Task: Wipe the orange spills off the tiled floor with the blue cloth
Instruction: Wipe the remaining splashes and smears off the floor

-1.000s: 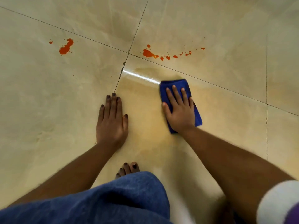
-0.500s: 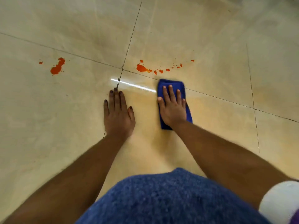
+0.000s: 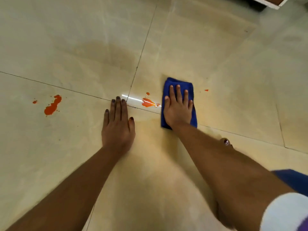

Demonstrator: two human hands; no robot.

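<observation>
1. Far left: an elongated orange spill [image 3: 53, 105] with a small satellite drop [image 3: 34, 102] lies untouched on the glossy cream tiled floor [image 3: 233, 64]. It appears thick and opaque, with ragged edges.
2. Left of centre: the left hand [image 3: 117, 124] rests flat, palm down, fingers extended and close together, holding nothing; it appears to serve as a brace, fingertips at the grout line [image 3: 143, 47].
3. Centre: a second orange puddle [image 3: 147, 102] with small drops just beyond it remains unwiped, lying just beside the cloth's left edge. It looks wet, catching a bright reflection.
4. Right of centre: the right hand [image 3: 178, 109] presses flat on the blue cloth [image 3: 189, 88], fingers spread, not clenched. The cloth is folded into a soft oblong pad, nap apparently microfibre, lying across a grout line.
5. Further right: one small orange speck [image 3: 206, 90] remains.
6. Assessment: task well short of completion; all visible spills are still outstanding. Whether any lie under the cloth cannot be told.
</observation>
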